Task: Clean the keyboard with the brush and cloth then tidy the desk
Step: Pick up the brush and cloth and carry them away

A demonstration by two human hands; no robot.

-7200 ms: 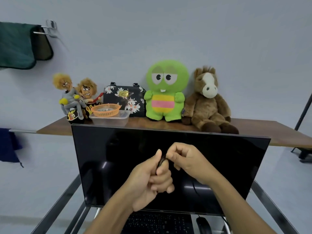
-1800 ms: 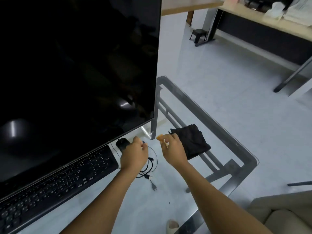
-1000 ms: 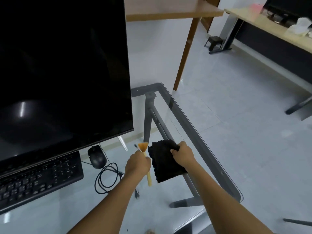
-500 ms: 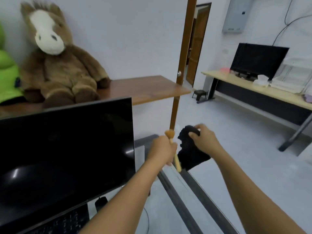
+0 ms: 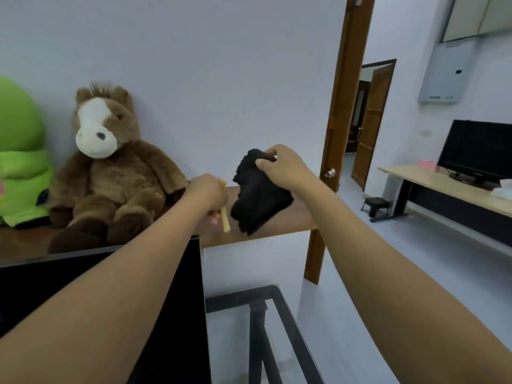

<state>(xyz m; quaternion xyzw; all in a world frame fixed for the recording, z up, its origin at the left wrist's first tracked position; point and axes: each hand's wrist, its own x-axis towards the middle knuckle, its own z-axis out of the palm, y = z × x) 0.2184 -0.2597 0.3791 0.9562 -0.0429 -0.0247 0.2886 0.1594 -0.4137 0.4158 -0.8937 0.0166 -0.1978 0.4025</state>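
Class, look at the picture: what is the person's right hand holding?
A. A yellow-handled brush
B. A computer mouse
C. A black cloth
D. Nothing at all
C: the right hand has its grip on a bunched black cloth held up in front of the wooden shelf, while the left hand holds the brush.

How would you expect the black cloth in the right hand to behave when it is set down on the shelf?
The black cloth droops below the right hand, so probably floppy and light. Bunched, it will likely slump, not roll.
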